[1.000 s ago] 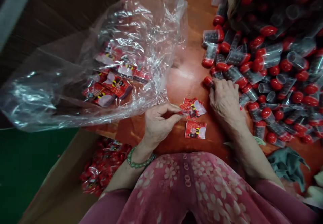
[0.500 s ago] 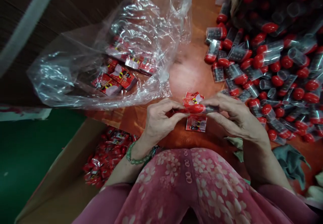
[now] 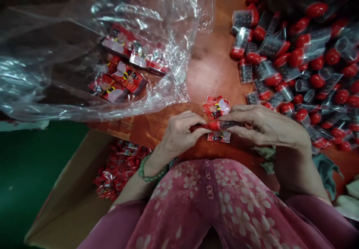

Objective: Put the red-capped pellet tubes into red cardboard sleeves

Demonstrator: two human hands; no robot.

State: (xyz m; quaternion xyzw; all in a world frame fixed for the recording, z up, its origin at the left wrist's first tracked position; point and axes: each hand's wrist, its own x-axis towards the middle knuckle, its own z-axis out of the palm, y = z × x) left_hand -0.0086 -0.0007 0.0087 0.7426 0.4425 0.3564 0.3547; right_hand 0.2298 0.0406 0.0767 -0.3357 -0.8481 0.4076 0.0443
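1. Red-ended tube (image 3: pixel 223 125) lies sideways between the two hands, in front of the person's lap. Its red end points to the left hand and its dark, see-through end goes into the right fingers.
2. Right hand (image 3: pixel 265 125): the thumb and fingers are apart by just the tube's thickness, and they hold it from both sides.
3. Left hand (image 3: pixel 181 133): the thumb and finger are pinched nearly together on a thin red piece (image 3: pixel 199 127) next to the tube's red end (the fingers hide most of it, so I cannot tell its shape).
4. Some red cards (image 3: pixel 214 105) lie in a messy little heap just past the tube, on the orange table (image 3: pixel 206 71). One more card (image 3: pixel 218 137) peeks out on the near side.
5. Big clear bag (image 3: pixel 193 13), up to the left, has stacks of red cards (image 3: pixel 127 77) in it.
6. Lots of other tubes (image 3: pixel 266 71) sit in a jumble past the right hand.
7. Cardboard box (image 3: pixel 64 200), by the left arm, holds shiny red packets (image 3: pixel 120 170).
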